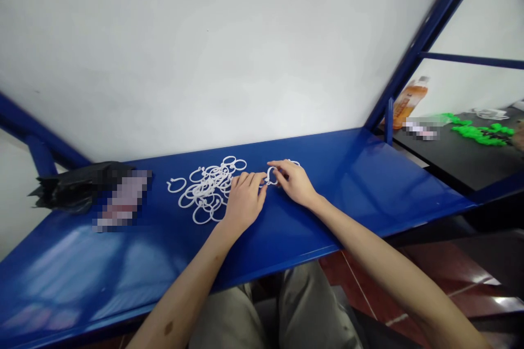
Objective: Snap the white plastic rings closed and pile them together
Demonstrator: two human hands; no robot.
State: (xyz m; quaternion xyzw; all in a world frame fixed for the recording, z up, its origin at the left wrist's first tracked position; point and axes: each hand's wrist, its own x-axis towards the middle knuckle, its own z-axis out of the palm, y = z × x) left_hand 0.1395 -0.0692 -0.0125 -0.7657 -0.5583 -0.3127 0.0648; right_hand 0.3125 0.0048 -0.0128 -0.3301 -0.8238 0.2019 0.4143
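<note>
Two bare forearms (196,278) cross the blue worktop (286,234). Just right of a heap of thin white knobbed rings (210,182), too overlapped to count, the right hand (298,182) has its grip pinched on one white ring (268,175); the left hand (245,199) overlaps the heap, though whether its grip holds anything I can't tell. Beyond the heap, well right: one orange bottle (410,102), label unreadable.

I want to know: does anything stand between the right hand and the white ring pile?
Yes, the left hand is between them, at the right edge of the ring pile. The single white ring that the right hand appears to hold is also in that gap.
</note>
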